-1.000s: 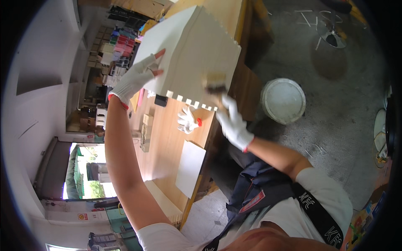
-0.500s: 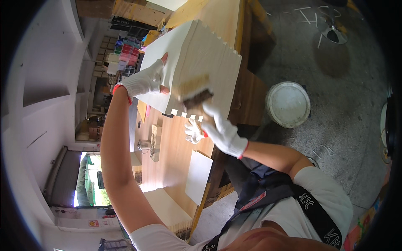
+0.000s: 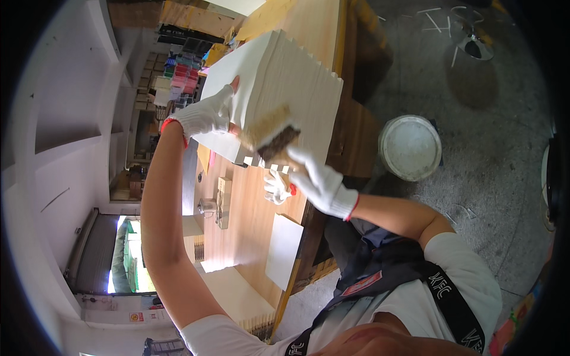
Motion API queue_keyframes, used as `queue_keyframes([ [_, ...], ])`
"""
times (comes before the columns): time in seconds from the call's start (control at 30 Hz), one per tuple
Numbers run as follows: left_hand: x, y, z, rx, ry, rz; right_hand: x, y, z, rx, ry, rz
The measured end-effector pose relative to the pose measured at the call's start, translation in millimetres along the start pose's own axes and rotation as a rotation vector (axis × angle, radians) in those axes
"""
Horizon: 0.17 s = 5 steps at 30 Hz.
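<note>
Gripping brush (image 3: 270, 135) between right fingers (image 3: 295, 155)

Shelf packages: small boxes (image 3: 181, 74) in pink, red, blue and tan, stacked in rows at about 11 o'clock, well beyond the counter (image 3: 249, 219).
Wall sign: small square sign (image 3: 136, 317), white with a red and yellow mark, low on the wall at about 8 o'clock.
Strap label: red patch (image 3: 362, 283) with pale lettering on the dark strap at about 5 o'clock.
Screens: none to be seen.
</note>
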<state>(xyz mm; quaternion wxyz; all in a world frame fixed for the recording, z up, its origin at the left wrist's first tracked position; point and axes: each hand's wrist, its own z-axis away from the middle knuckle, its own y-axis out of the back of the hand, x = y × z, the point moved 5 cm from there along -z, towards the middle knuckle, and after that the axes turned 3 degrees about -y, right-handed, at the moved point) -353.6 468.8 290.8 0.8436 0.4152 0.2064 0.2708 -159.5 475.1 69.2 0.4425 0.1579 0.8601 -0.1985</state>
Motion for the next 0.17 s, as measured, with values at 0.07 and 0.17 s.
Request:
queue_keyframes([
  [0.07,0,-3,8,0.017,-0.017,-0.019,13,19,-41,0.087,0.019,-0.03],
  [0.17,-5,-8,13,-0.016,0.05,-0.013,48,52,-126,0.335,-0.026,0.191],
])
